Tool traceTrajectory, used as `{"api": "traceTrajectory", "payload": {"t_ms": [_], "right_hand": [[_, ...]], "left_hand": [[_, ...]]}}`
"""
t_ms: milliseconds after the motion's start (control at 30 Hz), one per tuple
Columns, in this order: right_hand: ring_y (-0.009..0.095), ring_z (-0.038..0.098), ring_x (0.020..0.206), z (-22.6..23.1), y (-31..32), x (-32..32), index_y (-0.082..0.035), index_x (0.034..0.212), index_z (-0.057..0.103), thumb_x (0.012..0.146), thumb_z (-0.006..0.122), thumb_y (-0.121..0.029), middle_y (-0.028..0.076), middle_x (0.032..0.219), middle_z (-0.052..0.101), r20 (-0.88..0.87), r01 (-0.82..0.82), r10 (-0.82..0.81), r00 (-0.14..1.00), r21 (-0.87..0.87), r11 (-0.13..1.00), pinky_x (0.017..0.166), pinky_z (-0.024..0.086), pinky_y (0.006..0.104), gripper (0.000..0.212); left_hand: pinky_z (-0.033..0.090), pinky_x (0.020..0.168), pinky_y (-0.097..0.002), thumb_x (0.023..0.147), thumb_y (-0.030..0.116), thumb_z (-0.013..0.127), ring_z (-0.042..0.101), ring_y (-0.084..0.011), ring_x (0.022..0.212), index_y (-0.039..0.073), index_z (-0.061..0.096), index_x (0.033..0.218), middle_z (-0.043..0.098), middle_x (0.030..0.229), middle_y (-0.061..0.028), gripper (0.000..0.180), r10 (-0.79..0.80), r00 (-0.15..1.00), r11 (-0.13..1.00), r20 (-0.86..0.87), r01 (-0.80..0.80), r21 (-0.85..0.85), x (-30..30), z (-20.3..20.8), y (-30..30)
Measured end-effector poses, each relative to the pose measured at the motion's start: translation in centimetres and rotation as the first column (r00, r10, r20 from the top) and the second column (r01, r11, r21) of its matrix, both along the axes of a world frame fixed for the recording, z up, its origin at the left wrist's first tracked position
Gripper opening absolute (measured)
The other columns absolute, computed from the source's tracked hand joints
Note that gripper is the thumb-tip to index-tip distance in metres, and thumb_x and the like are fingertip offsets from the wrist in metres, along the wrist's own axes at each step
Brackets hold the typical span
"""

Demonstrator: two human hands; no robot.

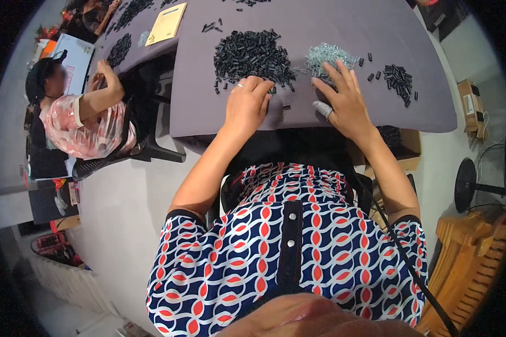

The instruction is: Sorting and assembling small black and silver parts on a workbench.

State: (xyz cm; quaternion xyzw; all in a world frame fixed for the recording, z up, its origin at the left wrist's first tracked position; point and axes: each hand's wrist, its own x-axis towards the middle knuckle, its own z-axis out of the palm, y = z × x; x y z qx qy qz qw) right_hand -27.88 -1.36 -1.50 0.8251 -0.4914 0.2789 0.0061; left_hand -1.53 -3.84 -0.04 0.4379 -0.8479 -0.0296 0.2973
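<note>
My left hand (248, 106) rests at the near edge of a heap of small black cylindrical pieces (247, 56). Its fingers are curled together, and a small black piece (272, 89) shows at the fingertips. My right hand (348, 106) is open, fingers spread, with the tips at the near side of a pile of small silvery metal parts (326, 55), too fine to name surely. A grey wrap (322, 109) covers its thumb. Right of that hand lies a smaller group of black pieces (398, 80). One loose black piece (286, 107) lies between my hands.
A grey cloth covers the table (196, 112). Another person (87, 118) sits at the left, hands near another black heap (119, 50). A yellow pad (166, 24) lies at the far left. Below the table's right side stands a cardboard box (410, 143); a black fan (466, 185) is farther right.
</note>
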Motion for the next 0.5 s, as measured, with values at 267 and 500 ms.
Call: {"api": "traceTrajectory", "payload": {"t_ms": [267, 500], "right_hand": [[0.039, 0.027, 0.144, 0.1, 1.1, -1.0, -0.011, 0.118, 0.068, 0.083, 0.072, -0.023, 0.013, 0.149, 0.042, -0.035, -0.039, 0.04, 0.999, 0.027, 0.999, 0.114, 0.026, 0.0607, 0.037], [0.038, 0.026, 0.145, 0.4, 0.7, -0.4, -0.011, 0.118, 0.066, 0.08, 0.069, -0.009, 0.012, 0.149, 0.042, 0.065, -0.001, 0.001, 0.998, -0.004, 1.0, 0.116, 0.026, 0.0551, 0.039]], "left_hand": [[0.051, 0.074, -0.043, 0.079, 0.005, 0.07, 0.06, -0.0333, 0.088, 0.008, 0.066, 0.101, 0.062, 0.092, -0.0102, 0.022, -0.145, 0.989, 0.988, 0.007, 0.144, 0.056, -1.8, -0.6, 2.0], [0.05, 0.072, -0.0434, 0.08, 0.005, 0.069, 0.059, -0.0339, 0.085, 0.006, 0.066, 0.095, 0.061, 0.088, -0.0106, 0.015, -0.111, 0.993, 0.991, 0.032, 0.109, 0.074, -2.0, -0.7, 2.0]]}}
